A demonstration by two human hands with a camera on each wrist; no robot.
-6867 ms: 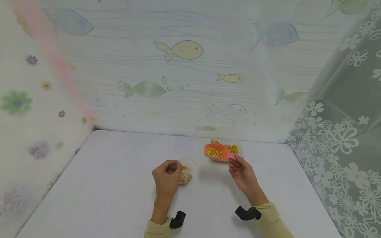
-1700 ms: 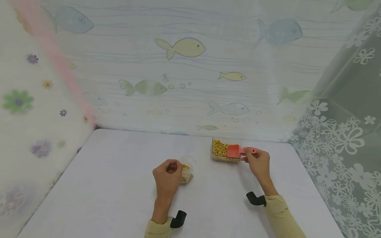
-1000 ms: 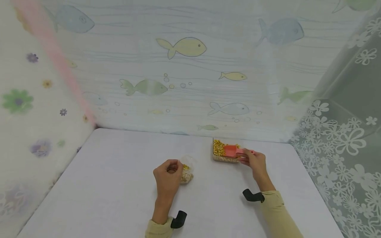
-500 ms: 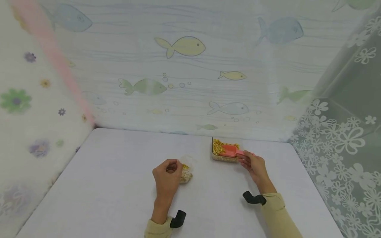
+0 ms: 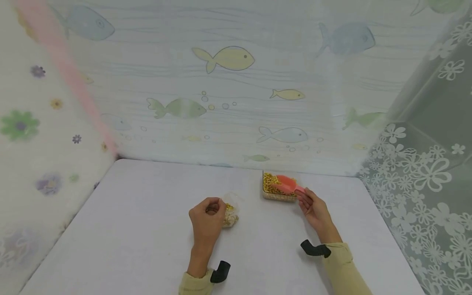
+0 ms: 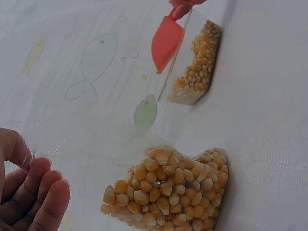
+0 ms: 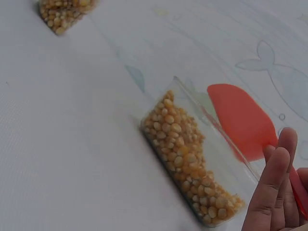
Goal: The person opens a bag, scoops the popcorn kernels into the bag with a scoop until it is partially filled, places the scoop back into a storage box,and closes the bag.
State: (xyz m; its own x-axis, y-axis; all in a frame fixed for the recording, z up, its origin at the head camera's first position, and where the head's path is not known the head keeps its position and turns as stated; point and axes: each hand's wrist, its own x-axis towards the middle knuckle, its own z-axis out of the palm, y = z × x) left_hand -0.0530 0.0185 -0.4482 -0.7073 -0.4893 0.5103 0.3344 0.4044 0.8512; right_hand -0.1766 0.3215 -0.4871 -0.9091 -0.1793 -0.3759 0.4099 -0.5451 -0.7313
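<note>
My left hand (image 5: 207, 219) pinches the top edge of a clear plastic bag (image 6: 77, 139), which stands on the table with corn kernels (image 6: 168, 192) in its lower part. To its right, my right hand (image 5: 316, 213) holds a red scoop (image 5: 285, 184) by the handle. The scoop's blade is tilted over a clear rectangular box (image 5: 279, 197) of corn kernels (image 7: 178, 149). In the left wrist view it hangs above the box's rim, with a kernel at its tip. From the head view, the inside of the blade looks mostly bare red. Part of the bag is hidden behind my left hand.
The table (image 5: 140, 229) has a white cover. Behind it rises a fish-print curtain (image 5: 228, 123), close to the box. A flower-patterned sheet (image 5: 424, 180) hangs on the right, another (image 5: 51, 164) on the left. Black curved pieces (image 5: 221, 271) sit at both wrists.
Earlier the scoop carried kernels near the box's left end, then went down into the box from the right. Now it is raised and tilted. The left hand keeps its place.
</note>
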